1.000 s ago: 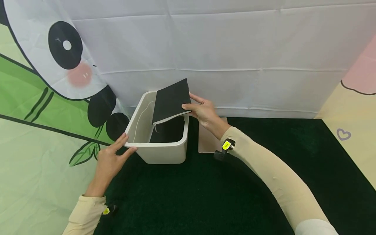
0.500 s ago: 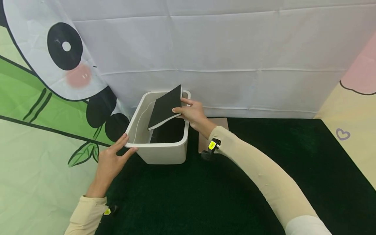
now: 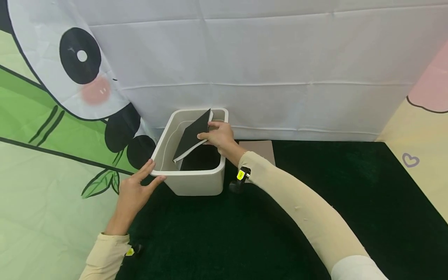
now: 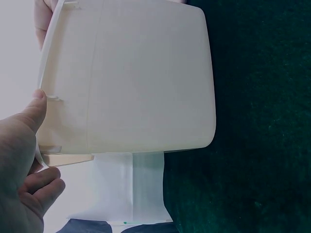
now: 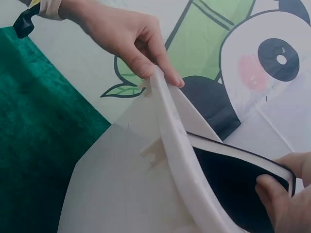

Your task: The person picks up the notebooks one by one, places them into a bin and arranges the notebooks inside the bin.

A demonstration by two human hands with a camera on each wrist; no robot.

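Note:
A black notebook (image 3: 191, 134) with pale page edges slants down inside an off-white plastic bin (image 3: 196, 184). My right hand (image 3: 221, 138) pinches its right side between thumb and fingers. In the right wrist view, that thumb lies on the dark cover and the page edge (image 5: 238, 152) faces up. Beneath the notebook, a second flat black item (image 3: 203, 158) shows in the bin, partly hidden. With thumb outside and fingers round the left side, my left hand (image 3: 133, 194) grips the bin's near left corner. The left wrist view shows the bin's outer wall (image 4: 131, 77) and the left thumb at its rim.
Right of the bin lies a flat pinkish book or pad (image 3: 260, 149), partly covered by the right forearm. A dark green cloth (image 3: 227, 233) covers the table. A white backdrop (image 3: 262, 58) hangs directly behind the bin, with a printed panda at left.
My right hand has moved left and slightly down, bringing the black notebook lower into the bin at a steeper tilt. The left hand keeps its grip on the corner, and the bin stays put.

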